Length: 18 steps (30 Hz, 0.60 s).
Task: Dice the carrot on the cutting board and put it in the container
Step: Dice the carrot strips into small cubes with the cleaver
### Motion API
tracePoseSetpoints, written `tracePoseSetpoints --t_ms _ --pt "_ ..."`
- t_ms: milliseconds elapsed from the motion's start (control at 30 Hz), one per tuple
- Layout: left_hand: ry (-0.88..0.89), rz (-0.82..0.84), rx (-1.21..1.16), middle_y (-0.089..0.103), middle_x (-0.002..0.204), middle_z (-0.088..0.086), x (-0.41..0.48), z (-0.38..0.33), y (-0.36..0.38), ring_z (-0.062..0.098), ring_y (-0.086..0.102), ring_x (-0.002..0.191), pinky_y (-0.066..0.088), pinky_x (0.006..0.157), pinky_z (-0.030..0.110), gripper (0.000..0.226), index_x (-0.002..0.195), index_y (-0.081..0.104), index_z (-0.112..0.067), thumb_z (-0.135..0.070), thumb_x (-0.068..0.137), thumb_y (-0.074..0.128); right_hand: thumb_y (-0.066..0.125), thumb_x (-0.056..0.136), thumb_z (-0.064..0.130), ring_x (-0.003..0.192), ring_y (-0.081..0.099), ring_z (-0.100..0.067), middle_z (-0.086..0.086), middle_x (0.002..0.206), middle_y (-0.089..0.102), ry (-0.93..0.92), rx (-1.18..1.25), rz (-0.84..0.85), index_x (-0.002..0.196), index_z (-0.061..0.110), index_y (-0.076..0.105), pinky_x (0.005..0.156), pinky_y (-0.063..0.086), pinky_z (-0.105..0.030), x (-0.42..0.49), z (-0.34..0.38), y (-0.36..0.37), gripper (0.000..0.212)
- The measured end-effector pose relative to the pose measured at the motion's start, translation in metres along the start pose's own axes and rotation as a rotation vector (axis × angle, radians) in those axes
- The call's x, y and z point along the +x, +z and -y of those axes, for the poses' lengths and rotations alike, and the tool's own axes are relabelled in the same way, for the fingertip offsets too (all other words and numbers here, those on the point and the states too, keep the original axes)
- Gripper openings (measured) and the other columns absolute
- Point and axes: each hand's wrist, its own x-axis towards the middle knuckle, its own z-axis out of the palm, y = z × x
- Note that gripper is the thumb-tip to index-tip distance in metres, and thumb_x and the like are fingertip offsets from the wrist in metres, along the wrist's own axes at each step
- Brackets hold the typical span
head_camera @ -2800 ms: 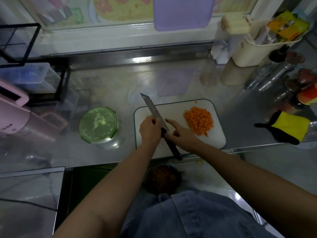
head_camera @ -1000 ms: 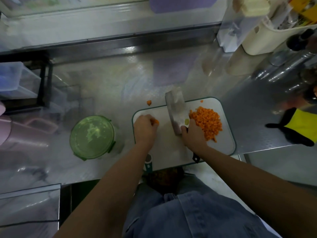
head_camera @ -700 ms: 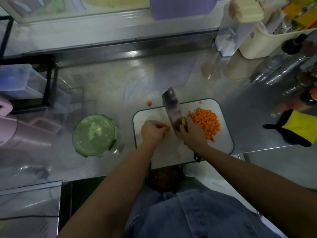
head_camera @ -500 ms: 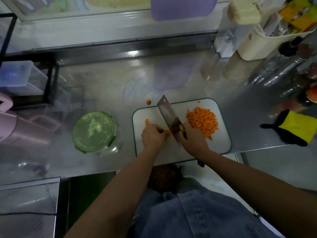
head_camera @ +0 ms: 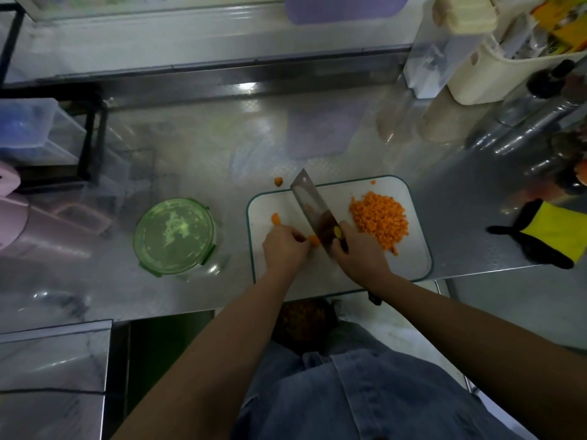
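A white cutting board (head_camera: 413,265) with a green rim lies at the counter's front edge. A heap of diced carrot (head_camera: 379,219) sits on its right half. My right hand (head_camera: 357,254) grips a cleaver (head_camera: 313,208), blade down on the board's middle and pointing away. My left hand (head_camera: 284,247) pinches a small carrot piece (head_camera: 313,240) against the blade's left side. Another carrot chunk (head_camera: 276,218) lies on the board's left part, and one chunk (head_camera: 278,181) lies on the counter behind the board. The round glass container with a green lid (head_camera: 174,236) stands left of the board, lid on.
A yellow-and-black cloth (head_camera: 552,235) lies at the right. Bottles (head_camera: 540,119) and a cream caddy (head_camera: 495,71) crowd the back right. A black wire rack with clear boxes (head_camera: 47,134) and a pink appliance (head_camera: 9,211) stand at the left. A purple board (head_camera: 346,7) hangs behind.
The cleaver moved from flat beside the diced heap to blade-down at the board's middle. My left hand left one chunk on the board's left and now holds a piece at the blade.
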Motion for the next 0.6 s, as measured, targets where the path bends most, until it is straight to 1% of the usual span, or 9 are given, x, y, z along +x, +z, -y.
tracePoseSetpoints --t_ms 67,133,200,233,333,400,500,600 --pt "-0.011 -0.007 -0.006 0.068 0.067 0.003 0.0 -0.004 0.003 0.017 0.062 0.06 0.051 0.059 0.027 0.025 0.072 0.074 -0.013 -0.036 0.083 0.07 0.047 0.094 0.021 0.053 0.047 -0.022 0.0 0.063 0.045 -0.022 -0.028 0.011 0.109 0.008 0.049 0.044 0.032 -0.03 -0.001 0.002 -0.001 0.02" --pt "-0.033 -0.012 -0.007 0.07 0.07 0.004 0.001 -0.006 0.005 0.019 0.063 0.064 0.049 0.059 0.026 0.023 0.075 0.076 -0.014 -0.034 0.084 0.069 0.046 0.095 0.022 0.052 0.046 -0.022 -0.002 0.064 0.047 -0.032 -0.063 0.024 0.109 0.009 0.049 0.044 0.036 -0.031 -0.001 0.004 -0.001 0.02" --pt "-0.063 -0.01 -0.023 0.067 0.067 0.002 0.001 -0.006 0.006 0.019 0.063 0.063 0.046 0.057 0.026 0.024 0.074 0.075 -0.013 -0.034 0.083 0.07 0.045 0.095 0.021 0.053 0.046 -0.022 -0.004 0.066 0.05 -0.046 -0.102 0.032 0.11 0.009 0.049 0.045 0.037 -0.033 -0.001 0.006 -0.002 0.021" --pt "-0.077 -0.01 -0.035 0.065 0.064 0.002 0.001 -0.007 0.006 0.019 0.063 0.063 0.045 0.056 0.025 0.025 0.073 0.075 -0.013 -0.035 0.083 0.071 0.045 0.095 0.021 0.053 0.045 -0.022 -0.006 0.067 0.051 -0.053 -0.125 0.033 0.111 0.008 0.049 0.043 0.035 -0.031 -0.001 0.007 -0.002 0.022" --pt "-0.102 -0.01 -0.071 0.063 0.063 0.001 0.001 -0.007 0.007 0.018 0.06 0.06 0.041 0.054 0.024 0.028 0.072 0.073 -0.013 -0.038 0.082 0.071 0.044 0.095 0.019 0.054 0.04 -0.022 -0.011 0.071 0.056 -0.07 -0.177 0.039 0.116 0.008 0.047 0.041 0.02 -0.028 -0.001 0.011 0.0 0.024" --pt "-0.105 -0.007 -0.088 0.062 0.061 0.001 0.001 -0.007 0.007 0.017 0.058 0.058 0.039 0.051 0.023 0.03 0.069 0.072 -0.012 -0.039 0.082 0.071 0.044 0.095 0.019 0.055 0.044 -0.024 -0.013 0.074 0.058 -0.072 -0.18 0.039 0.119 0.007 0.047 0.041 0.018 -0.028 0.0 0.013 0.002 0.026" --pt "-0.103 -0.01 -0.093 0.057 0.054 -0.001 0.0 -0.008 0.005 0.012 0.052 0.049 0.036 0.047 0.024 0.036 0.062 0.07 -0.01 -0.042 0.08 0.073 0.043 0.096 0.018 0.064 0.058 -0.034 -0.017 0.078 0.062 -0.088 -0.168 0.022 0.125 0.006 0.046 0.043 0.016 -0.028 0.002 0.012 0.008 0.032" --pt "-0.116 0.001 -0.084 0.059 0.056 0.001 0.0 -0.008 0.005 0.013 0.052 0.049 0.038 0.047 0.025 0.034 0.063 0.071 -0.01 -0.04 0.08 0.072 0.042 0.097 0.019 0.065 0.058 -0.034 -0.016 0.077 0.061 -0.074 -0.13 0.013 0.121 0.007 0.046 0.042 0.016 -0.029 0.004 0.01 0.009 0.027"
